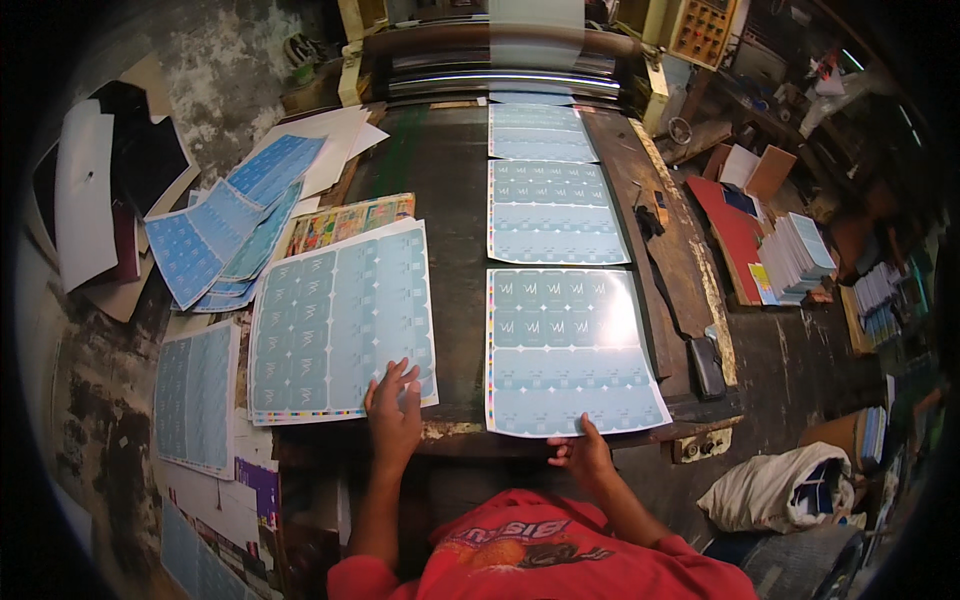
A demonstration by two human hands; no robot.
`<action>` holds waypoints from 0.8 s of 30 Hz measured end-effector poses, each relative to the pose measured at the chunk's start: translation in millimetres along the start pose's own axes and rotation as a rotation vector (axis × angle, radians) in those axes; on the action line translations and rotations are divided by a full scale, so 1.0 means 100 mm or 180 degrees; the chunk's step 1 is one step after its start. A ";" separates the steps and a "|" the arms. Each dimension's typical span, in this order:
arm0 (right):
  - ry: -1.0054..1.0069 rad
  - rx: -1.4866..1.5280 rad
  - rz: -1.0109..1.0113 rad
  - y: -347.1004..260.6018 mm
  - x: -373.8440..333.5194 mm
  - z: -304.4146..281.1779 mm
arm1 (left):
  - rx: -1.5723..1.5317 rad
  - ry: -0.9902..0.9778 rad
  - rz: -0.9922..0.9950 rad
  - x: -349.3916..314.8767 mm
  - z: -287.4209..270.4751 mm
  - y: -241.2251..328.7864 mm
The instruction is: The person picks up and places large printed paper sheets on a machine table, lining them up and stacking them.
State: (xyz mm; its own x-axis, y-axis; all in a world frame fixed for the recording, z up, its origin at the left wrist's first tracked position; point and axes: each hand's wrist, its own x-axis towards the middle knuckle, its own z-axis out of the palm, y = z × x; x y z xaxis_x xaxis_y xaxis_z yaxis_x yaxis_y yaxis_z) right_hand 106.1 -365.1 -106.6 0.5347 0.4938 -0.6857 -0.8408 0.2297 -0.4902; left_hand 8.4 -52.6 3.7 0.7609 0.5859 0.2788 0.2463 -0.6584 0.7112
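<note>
Sheet [560,360], blue-green and glossy with a colour strip down its left edge, lies right of centre in my frame on the dark table [458,220]; I see the right hand [587,450] pinching its near edge, thumb on top; the left hand [395,412] is open, fingers spread at the lower right corner of a stack of similar sheets [340,330], left of centre, though I cannot tell how firmly it presses; two more sheets [555,210] run in line above the held one, toward the metal roller [435,84] at the top of the frame; bluer sheets [205,245] fan out at upper left; a whitish sack [755,495] sits at lower right.
</note>
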 end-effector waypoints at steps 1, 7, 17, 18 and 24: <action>-0.0010 0.0008 -0.0042 -0.06 0.05 0.02 | 0.0060 0.0043 -0.0005 -0.01 0.02 0.01; -0.0133 0.0118 -0.0429 -0.16 0.33 0.27 | -0.1381 0.0327 -0.0857 -0.02 -0.17 -0.16; -0.0749 -0.0130 -0.0623 -0.24 -0.20 0.71 | -0.0854 -0.0886 0.0773 -0.50 -0.23 0.25; -0.1075 -0.0163 -0.0652 -0.28 -0.27 0.77 | -0.0808 -0.0955 0.0916 -0.62 -0.21 0.27; -0.0722 -0.0613 -0.0465 -0.33 -0.17 0.57 | -0.0386 0.0280 0.0489 -0.83 -0.57 0.20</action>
State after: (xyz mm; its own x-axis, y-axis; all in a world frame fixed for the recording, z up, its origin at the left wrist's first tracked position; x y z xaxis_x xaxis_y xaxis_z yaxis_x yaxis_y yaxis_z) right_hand 119.8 -332.9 -47.9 0.5979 0.6465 -0.4739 -0.7135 0.1598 -0.6822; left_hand -83.9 -87.3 31.1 0.7273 0.5254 0.4415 0.0534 -0.6846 0.7269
